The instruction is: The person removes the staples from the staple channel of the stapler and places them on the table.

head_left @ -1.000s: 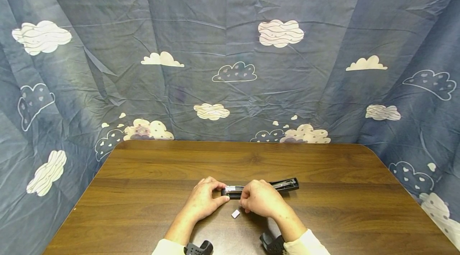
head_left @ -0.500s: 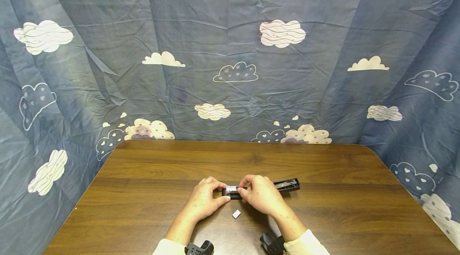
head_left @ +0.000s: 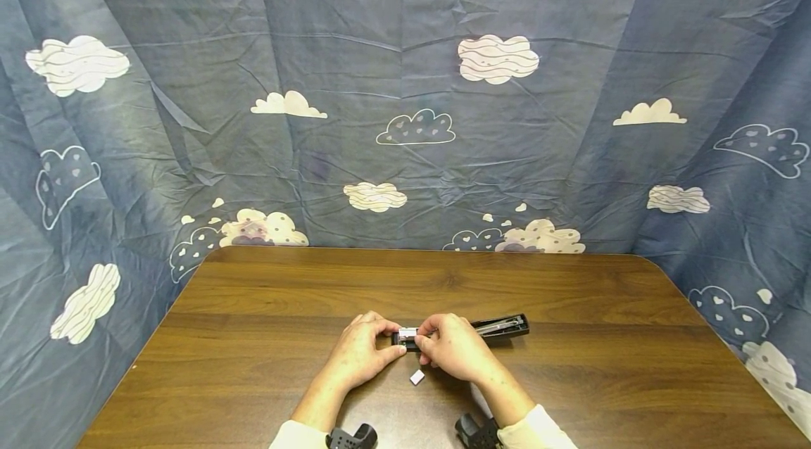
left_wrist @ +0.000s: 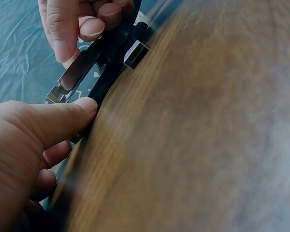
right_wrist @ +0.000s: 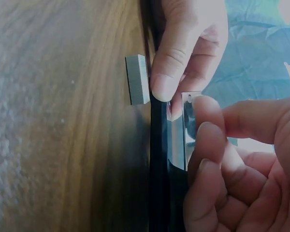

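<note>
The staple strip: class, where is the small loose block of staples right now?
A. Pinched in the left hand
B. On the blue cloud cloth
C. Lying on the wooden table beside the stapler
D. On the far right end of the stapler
C: the staple strip lies free on the table, just on the near side of the black stapler, with neither hand holding it.

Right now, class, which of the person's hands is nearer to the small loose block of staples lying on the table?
Right. The right hand hovers just beside the staple block, while the left hand grips the stapler end, farther off.
</note>
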`<state>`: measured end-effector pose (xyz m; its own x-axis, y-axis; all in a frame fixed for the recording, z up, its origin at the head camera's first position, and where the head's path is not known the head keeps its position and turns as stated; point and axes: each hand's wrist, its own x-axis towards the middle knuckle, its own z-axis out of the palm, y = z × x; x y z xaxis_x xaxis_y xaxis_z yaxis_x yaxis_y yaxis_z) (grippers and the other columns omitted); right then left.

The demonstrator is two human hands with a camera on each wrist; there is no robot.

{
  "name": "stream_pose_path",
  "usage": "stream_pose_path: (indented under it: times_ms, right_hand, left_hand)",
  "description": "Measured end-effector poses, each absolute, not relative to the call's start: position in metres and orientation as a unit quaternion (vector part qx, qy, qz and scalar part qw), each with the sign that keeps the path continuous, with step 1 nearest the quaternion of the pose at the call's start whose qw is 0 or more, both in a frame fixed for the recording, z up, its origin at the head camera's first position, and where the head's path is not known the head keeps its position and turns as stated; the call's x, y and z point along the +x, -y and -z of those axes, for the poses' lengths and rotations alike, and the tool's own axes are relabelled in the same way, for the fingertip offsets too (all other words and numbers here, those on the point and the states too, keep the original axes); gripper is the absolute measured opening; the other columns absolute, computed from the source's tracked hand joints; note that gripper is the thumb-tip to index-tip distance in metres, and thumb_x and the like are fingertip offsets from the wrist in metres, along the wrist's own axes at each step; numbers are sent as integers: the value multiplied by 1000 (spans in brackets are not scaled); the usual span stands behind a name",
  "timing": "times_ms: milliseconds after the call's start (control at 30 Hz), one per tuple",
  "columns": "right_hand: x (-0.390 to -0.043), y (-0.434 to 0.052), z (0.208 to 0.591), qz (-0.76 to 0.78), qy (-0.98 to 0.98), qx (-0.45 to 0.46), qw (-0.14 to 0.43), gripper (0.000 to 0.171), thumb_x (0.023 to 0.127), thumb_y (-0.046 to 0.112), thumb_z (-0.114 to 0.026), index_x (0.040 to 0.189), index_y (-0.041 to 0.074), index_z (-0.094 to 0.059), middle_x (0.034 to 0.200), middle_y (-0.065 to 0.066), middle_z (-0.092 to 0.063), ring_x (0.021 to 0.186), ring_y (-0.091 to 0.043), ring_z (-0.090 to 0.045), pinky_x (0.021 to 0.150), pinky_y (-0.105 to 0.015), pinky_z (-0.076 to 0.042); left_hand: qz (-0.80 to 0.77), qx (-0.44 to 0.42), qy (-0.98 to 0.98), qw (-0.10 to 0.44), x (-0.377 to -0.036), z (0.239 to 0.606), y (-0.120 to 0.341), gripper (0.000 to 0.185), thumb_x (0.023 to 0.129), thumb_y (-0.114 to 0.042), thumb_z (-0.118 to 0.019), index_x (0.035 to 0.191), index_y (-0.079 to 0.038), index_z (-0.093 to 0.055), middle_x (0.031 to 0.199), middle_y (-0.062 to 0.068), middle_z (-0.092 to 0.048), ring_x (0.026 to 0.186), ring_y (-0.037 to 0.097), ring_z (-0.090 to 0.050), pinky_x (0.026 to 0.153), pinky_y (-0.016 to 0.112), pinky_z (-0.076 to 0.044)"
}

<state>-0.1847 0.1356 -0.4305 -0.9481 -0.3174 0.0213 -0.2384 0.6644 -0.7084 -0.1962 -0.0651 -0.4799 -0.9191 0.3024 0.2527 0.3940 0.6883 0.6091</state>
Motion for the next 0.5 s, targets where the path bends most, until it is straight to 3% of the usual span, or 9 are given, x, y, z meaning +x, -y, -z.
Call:
stream_pose_path:
  times_ms: [200,500]
  right_hand:
    - [-186,-135,432,414,-896,-141,74,9,95,12,-66,90,6,-69,62,5,-68,53,-9,-61,48,-24,-45]
    - [-185,-133,432,425,-894,-123,62,9,95,15,-67,94,6,-69,64,3,-70,55,-12,-63,49,-25,-45]
  left_hand:
    - [349,-191,915,70,-195,480,65,28,83,-31,-84,107,-19,-76,99,-8,-66,96,12,-59,86,35,-48]
    - [347,-194,915,73,-196,480,65,28,83,-31,-84,106,-19,-76,99,-8,-66,96,11,-59,87,36,-48]
